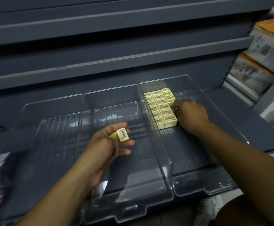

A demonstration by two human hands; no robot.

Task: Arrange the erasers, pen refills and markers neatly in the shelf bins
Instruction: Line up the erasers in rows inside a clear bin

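Right hand [190, 115] touched the right edge of the eraser block [160, 108] in the far-left corner of the right bin [214, 190]; I could not tell its grip. Left hand [106, 144] gripped spare erasers [123, 135] over the middle bin [133, 185].

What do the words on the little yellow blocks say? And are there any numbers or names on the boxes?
No text here is clear enough to quote.
Eraser in the left hand: barcode label, digits too small to read.
Stacked erasers in the right clear bin: dark print on top, too blurred to read.
Boxes at the far right: grey print, too blurred to read.
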